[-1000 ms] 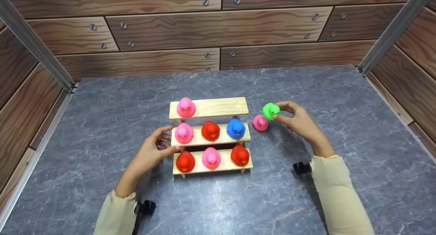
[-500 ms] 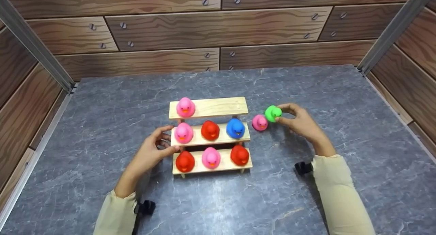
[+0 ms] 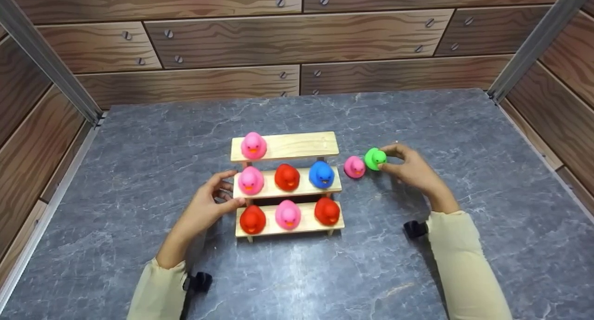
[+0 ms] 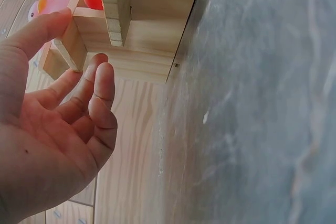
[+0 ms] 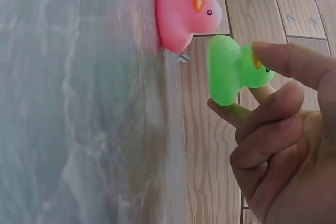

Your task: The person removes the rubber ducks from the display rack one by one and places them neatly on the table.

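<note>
While the left hand (image 3: 209, 201) holds the rack (image 3: 301, 146) by its middle shelf (image 3: 268, 185), presumably to steady it, the right hand (image 3: 410, 169) pinches the green duck (image 3: 374, 159) clear of the table (image 3: 297, 273), beside the loose pink duck (image 3: 355, 167), apparently keeping its base free.

Open way over the near tabletop (image 3: 287, 278), a pink duck (image 3: 354, 167) between right hand (image 3: 412, 169) and tiered shelf (image 3: 299, 146).

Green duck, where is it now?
Head view: the green duck is right of the wooden rack, held by the right hand off the table, beside the pink duck standing there.
</note>
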Demonstrator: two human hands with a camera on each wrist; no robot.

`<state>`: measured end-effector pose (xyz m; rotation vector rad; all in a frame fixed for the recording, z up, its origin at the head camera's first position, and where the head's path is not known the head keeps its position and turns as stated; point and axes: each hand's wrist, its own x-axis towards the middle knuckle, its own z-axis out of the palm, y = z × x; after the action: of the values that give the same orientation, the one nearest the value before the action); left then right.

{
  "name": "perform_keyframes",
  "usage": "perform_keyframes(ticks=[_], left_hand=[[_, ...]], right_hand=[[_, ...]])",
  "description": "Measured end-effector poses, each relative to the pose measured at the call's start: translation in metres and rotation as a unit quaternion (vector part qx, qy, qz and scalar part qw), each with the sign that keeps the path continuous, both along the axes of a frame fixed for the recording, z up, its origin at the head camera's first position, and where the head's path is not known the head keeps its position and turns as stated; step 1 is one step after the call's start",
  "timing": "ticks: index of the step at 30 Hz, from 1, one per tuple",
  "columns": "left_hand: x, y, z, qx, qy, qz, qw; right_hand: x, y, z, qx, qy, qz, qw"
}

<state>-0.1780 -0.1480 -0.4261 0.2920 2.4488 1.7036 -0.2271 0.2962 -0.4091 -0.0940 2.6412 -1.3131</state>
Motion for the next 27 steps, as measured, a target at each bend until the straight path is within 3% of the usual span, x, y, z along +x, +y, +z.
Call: perform_keyframes(ticks=[27], left_hand=[[0.0001, 0.0006, 0.0012, -0.009, -0.006, 0.005, 0.9999]], right_hand=[[-0.0013, 0.0096, -0.0081, 0.032, -0.033, 0.025, 0.9986]])
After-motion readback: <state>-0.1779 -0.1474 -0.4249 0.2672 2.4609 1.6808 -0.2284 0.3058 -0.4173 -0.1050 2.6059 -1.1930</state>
